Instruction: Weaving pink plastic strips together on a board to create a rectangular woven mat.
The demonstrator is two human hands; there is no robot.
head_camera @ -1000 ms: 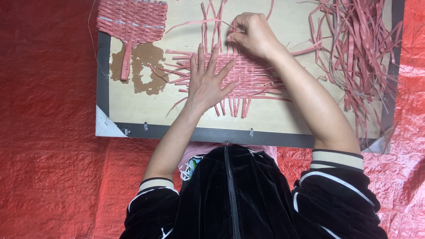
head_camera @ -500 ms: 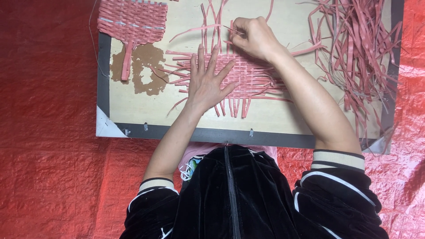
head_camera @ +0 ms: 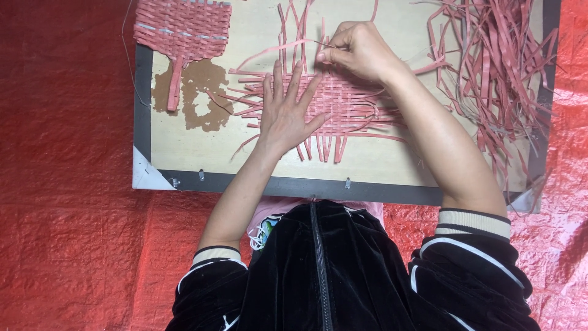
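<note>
My fingers (head_camera: 288, 83) on the left hand (head_camera: 286, 113) are spread wide and pressed flat on the pink woven mat (head_camera: 343, 104), holding nothing. My right hand (head_camera: 361, 52) has its fingers pinched narrow on a thin pink strip (head_camera: 278, 50) at the mat's far edge. Beyond my right hand lies a loose heap of strips (head_camera: 496, 73). Past my left fingertips sits a finished woven piece (head_camera: 184, 27). All rest on a pale board (head_camera: 184, 147) over red sheeting (head_camera: 67, 184).
</note>
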